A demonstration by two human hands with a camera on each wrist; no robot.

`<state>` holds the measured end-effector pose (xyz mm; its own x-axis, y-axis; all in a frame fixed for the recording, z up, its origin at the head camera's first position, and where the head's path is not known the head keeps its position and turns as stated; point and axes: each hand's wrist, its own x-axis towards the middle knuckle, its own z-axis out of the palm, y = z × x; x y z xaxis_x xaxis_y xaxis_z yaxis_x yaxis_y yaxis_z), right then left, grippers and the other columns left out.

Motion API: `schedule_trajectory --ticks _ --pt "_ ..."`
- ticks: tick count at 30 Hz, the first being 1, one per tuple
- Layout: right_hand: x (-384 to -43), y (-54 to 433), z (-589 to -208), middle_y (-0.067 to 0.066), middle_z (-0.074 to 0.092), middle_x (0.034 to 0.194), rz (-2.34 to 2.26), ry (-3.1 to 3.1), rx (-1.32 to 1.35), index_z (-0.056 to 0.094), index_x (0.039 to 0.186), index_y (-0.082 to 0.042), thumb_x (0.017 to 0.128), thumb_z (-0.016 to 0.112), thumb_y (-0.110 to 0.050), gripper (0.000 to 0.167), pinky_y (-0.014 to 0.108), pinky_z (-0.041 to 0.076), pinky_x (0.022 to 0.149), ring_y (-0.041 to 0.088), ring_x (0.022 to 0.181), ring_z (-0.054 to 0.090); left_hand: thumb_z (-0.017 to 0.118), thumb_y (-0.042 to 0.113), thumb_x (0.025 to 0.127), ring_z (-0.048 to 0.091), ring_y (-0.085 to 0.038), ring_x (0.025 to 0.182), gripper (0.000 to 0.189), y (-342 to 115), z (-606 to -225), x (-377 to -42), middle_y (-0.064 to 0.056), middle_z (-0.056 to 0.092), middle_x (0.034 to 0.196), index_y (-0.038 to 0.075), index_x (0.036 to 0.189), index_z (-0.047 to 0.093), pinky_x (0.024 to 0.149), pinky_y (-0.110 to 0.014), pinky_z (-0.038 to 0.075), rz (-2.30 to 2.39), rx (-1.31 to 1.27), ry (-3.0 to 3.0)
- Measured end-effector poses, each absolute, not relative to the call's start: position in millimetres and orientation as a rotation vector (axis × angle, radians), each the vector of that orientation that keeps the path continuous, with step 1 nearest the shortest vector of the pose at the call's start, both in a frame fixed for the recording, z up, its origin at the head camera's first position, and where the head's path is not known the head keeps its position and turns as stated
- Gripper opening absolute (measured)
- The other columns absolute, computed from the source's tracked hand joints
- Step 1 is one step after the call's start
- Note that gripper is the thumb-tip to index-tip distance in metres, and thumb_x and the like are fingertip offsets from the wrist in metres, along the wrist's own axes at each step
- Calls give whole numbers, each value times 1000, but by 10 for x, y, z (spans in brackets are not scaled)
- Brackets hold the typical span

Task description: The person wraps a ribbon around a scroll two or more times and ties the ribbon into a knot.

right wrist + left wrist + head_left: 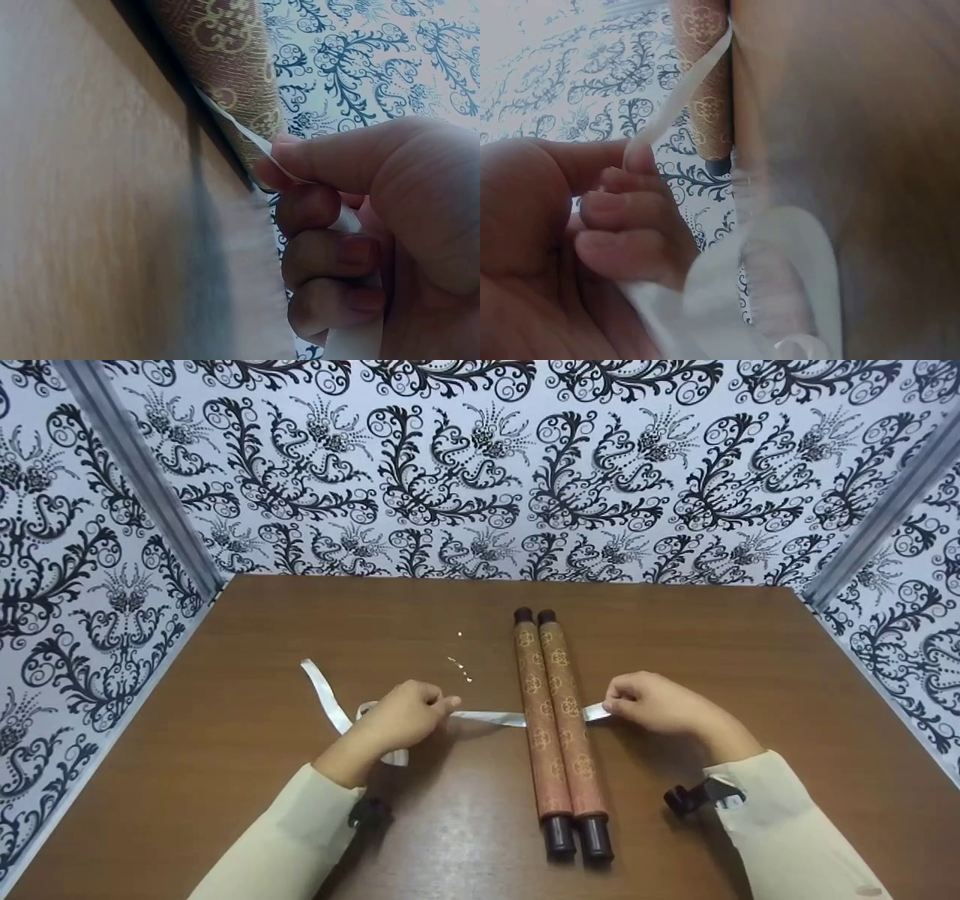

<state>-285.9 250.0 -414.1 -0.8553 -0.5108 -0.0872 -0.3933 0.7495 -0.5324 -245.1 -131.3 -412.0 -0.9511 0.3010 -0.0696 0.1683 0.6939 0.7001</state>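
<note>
Two rolled scrolls with patterned orange-gold covers and dark end knobs lie side by side on the table. A white ribbon runs beneath them and comes out on both sides. To their left, my left hand pinches one part of the ribbon between thumb and finger, and the loose length loops below that hand. On the right side, my right hand pinches the other part close to the scrolls. In the right wrist view, the ribbon passes between thumb and forefinger and down behind the curled fingers.
The brown wooden table meets patterned walls at the back and both sides. Small white flecks lie left of the scrolls. A free ribbon end trails out on the far left.
</note>
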Motion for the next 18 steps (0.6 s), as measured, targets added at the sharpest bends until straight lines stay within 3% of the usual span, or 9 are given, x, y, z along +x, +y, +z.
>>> schedule_trajectory --ticks 7,18 --pt "-2815 2578 -4043 -1 60 79 -814 2684 -653 68 87 -7 100 63 -14 15 32 45 71 16 76 53 58 36 106 29 -9 52 47 -1227 -4022 -2442 9 35 57 18 64 45 52 -26 26 1333 436 2449" --pt "-2827 2681 -3963 -3 55 76 -813 2696 -640 68 88 -8 101 62 -17 17 29 42 66 14 71 49 56 41 106 33 -9 53 41 -881 -3736 -2530 7 40 58 17 73 57 52 -23 29 1541 423 2174"
